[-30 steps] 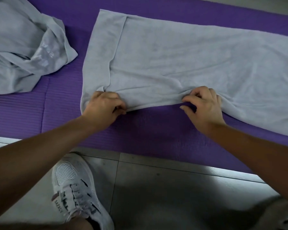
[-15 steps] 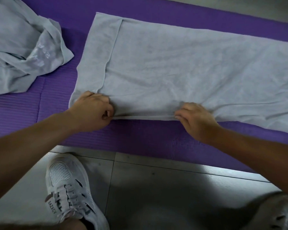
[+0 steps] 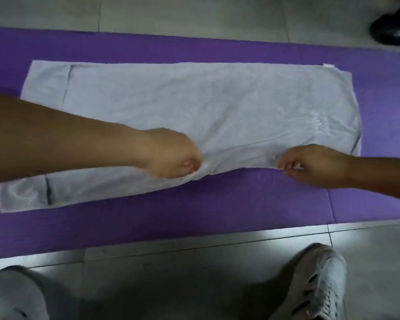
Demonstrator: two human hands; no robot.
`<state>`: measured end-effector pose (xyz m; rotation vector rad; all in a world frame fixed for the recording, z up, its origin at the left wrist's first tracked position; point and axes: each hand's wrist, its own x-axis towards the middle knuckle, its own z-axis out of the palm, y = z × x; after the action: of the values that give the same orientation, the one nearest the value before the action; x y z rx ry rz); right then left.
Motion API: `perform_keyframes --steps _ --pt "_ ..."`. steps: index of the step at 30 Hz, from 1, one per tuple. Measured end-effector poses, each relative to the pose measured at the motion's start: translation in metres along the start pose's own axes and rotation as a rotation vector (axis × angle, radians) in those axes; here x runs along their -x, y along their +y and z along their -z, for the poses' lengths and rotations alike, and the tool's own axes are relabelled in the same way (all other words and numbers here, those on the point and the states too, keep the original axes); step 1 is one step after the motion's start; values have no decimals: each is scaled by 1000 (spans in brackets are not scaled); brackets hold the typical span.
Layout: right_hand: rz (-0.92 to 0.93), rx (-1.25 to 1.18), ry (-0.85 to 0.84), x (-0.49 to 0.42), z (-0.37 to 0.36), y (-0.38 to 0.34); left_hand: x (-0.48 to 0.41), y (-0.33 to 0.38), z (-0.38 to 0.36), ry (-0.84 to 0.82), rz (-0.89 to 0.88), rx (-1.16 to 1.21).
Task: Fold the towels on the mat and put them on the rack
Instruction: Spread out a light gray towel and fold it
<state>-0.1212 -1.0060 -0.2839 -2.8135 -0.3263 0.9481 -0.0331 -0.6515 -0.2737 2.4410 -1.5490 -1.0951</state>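
Towel [image 3: 171, 107] of pale grey cloth, long and rectangular, lies spread on the purple foam mat [image 3: 194, 215], which lies on the grey tiled floor [image 3: 194, 273]. Both hands grasp its near long edge. The left hand [image 3: 171, 155] pinches it near the middle, and the right hand [image 3: 314, 166] pinches it further right. The cloth is wrinkled between them. A white sneaker [image 3: 314, 285] stands on the floor near the mat.

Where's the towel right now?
Head view: the towel lies spread on the purple mat, its near edge pinched by the left hand and right hand.
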Motion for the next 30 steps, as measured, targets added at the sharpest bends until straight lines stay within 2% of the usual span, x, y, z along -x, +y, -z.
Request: perform_keyframes --steps 2,5,8,10,16,20,24,25,27,30 --pt "-80 -58 84 17 -17 32 -54 33 -11 183 -3 173" --pt "-180 -217 292 25 -50 72 -122 68 -41 447 144 334" --pt "-171 -291 389 25 -82 98 -156 82 -67 616 328 364" --pt "-195 -305 451 23 -93 105 -162 85 -77 690 339 310" --pt "-133 -269 622 10 -104 118 -173 85 -73 685 233 221" --pt "-135 -269 561 16 -104 128 -181 100 -74 666 136 254" --pt "-109 -382 515 46 -98 145 -188 116 -79 694 179 196" --pt "-176 -457 579 51 -94 148 -192 119 -78 709 195 185" --pt "-449 -544 729 56 -88 156 -201 124 -73 709 237 184" --pt "-847 -540 717 56 -88 168 -218 128 -63 660 323 179"
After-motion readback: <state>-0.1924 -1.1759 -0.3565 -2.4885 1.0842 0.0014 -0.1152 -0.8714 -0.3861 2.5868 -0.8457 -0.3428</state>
